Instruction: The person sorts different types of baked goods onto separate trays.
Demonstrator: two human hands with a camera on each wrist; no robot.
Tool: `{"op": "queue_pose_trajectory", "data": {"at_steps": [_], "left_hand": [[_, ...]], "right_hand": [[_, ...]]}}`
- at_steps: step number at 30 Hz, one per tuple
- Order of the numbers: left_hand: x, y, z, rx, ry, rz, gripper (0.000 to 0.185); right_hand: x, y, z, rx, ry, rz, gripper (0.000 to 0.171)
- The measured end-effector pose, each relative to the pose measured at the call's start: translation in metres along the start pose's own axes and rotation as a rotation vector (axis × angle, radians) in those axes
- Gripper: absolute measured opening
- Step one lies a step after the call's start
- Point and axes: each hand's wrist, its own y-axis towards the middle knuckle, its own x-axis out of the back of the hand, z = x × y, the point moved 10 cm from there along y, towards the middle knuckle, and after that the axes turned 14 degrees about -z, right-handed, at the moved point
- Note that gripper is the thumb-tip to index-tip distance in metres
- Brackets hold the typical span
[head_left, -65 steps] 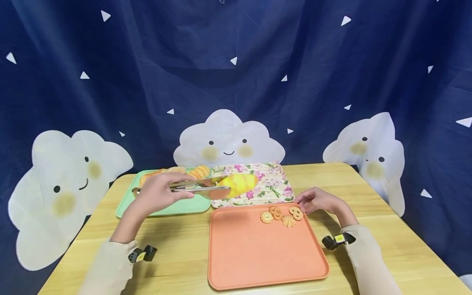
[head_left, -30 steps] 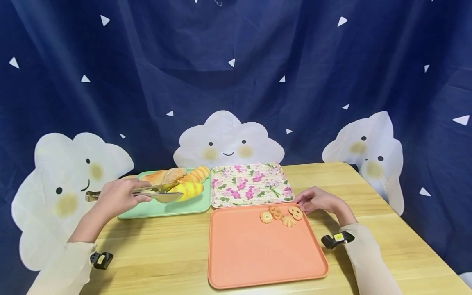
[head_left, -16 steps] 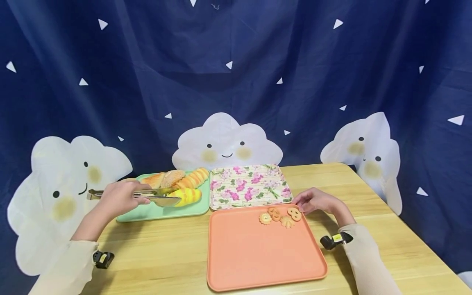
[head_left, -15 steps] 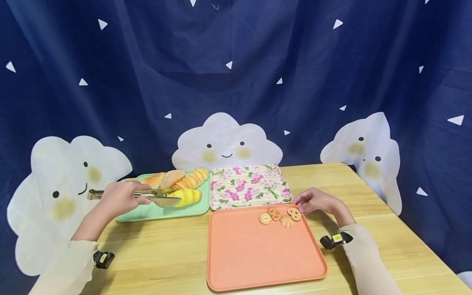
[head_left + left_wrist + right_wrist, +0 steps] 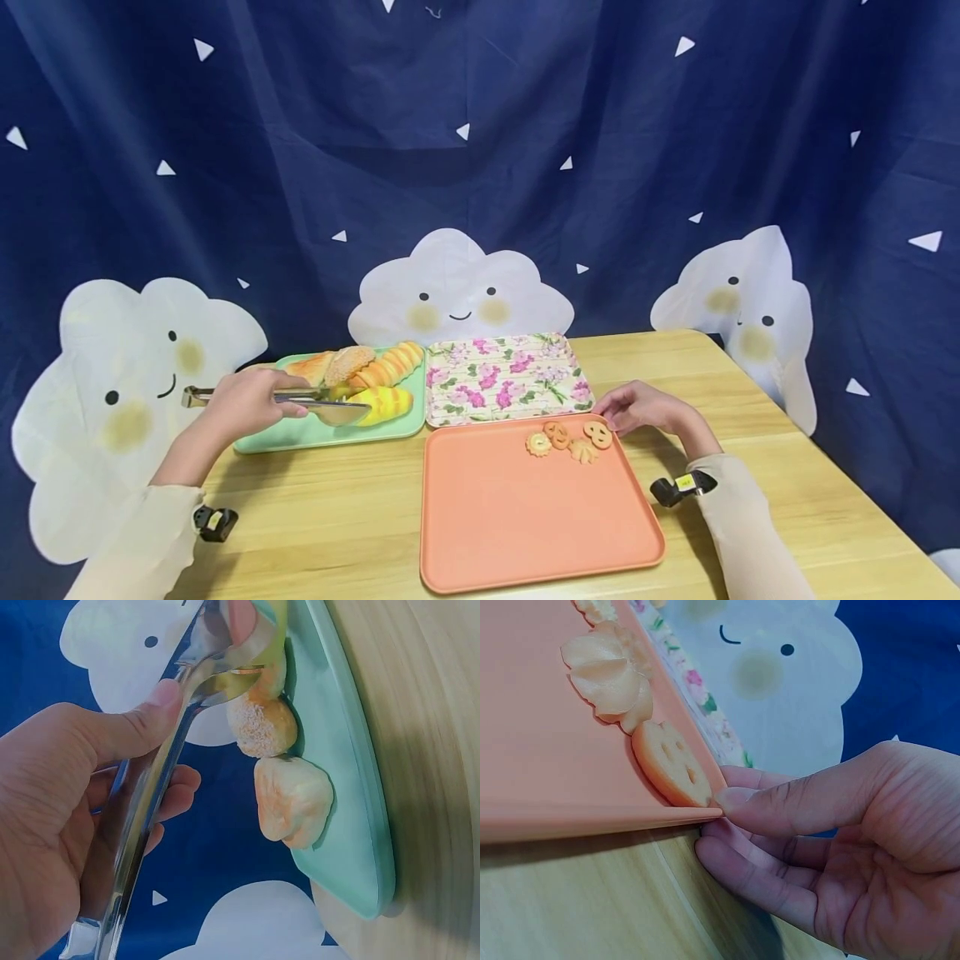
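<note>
In the head view my left hand (image 5: 251,404) grips metal tongs (image 5: 341,412) level over the mint-green tray (image 5: 300,433). The tong ends are at the left end of a yellow bread roll (image 5: 388,405) on that tray's front right. Seen from the left wrist, thumb and fingers lie on either side of the tongs (image 5: 139,817). My right hand (image 5: 641,408) pinches the far right corner of the orange tray (image 5: 525,517), thumb on top of its rim in the right wrist view. A pretzel-shaped cookie (image 5: 671,765) lies beside the thumb.
Behind the yellow roll lie a ridged bread (image 5: 393,364), a crumb-topped bun (image 5: 349,364) and another bun (image 5: 292,799). A floral tray (image 5: 510,379) adjoins the green and orange trays. Several cookies (image 5: 557,433) sit in the orange tray's far right corner. A dark blue curtain (image 5: 480,183) hangs behind the table.
My left hand has carried the yellow roll in the tongs leftward from above the floral tray to the green tray, where it now lies. My right hand has stayed at the orange tray's corner.
</note>
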Motion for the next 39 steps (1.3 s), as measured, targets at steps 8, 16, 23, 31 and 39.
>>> {"op": "queue_pose_trajectory", "data": {"at_steps": [8,16,23,31,39], "left_hand": [[-0.010,-0.001,0.003,-0.006,-0.016,0.037,0.039],[-0.010,-0.004,0.008,0.002,-0.004,0.027,0.049],[-0.010,-0.007,0.009,-0.003,-0.001,0.027,0.060],[-0.007,-0.007,0.009,-0.007,-0.008,0.001,0.064],[0.000,-0.005,0.002,-0.001,-0.017,-0.015,0.065]], "right_hand": [[-0.001,0.000,-0.001,-0.003,0.007,0.006,0.036],[-0.001,0.001,-0.001,0.007,-0.004,0.006,0.036],[0.000,0.000,0.001,0.008,-0.008,0.006,0.036],[0.000,0.000,0.001,0.011,0.001,0.004,0.036],[0.000,0.000,0.001,0.012,0.001,0.007,0.036]]}}
